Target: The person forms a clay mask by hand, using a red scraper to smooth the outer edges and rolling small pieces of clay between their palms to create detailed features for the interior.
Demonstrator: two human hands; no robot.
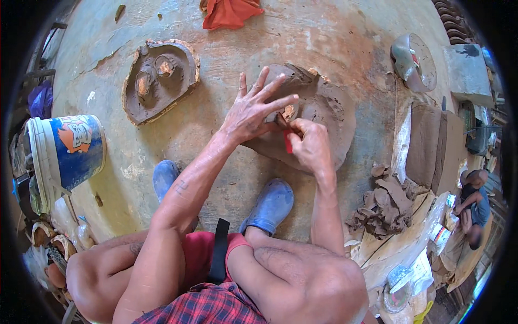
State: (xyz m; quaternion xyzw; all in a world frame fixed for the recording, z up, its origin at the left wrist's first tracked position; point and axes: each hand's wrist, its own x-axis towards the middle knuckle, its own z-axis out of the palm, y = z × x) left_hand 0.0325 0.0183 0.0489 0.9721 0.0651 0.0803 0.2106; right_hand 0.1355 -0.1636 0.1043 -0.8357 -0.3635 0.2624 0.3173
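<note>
My left hand (253, 108) lies flat with fingers spread on a wide slab of grey-brown clay (329, 116) on the concrete floor. My right hand (310, 143) is closed around a small red tool (288, 141) and presses it into the clay right beside the left fingertips, near a small orange-brown piece (288, 112) set in the slab. I am squatting, with my blue shoes (270, 205) just in front of the slab.
A second clay mould (159, 78) with two round hollows lies to the left. A blue and white bucket (65, 156) stands far left. Clay scraps (386, 202) and clay slabs (431, 143) sit to the right, a red cloth (229, 13) at the top. Another person (472, 208) sits at right.
</note>
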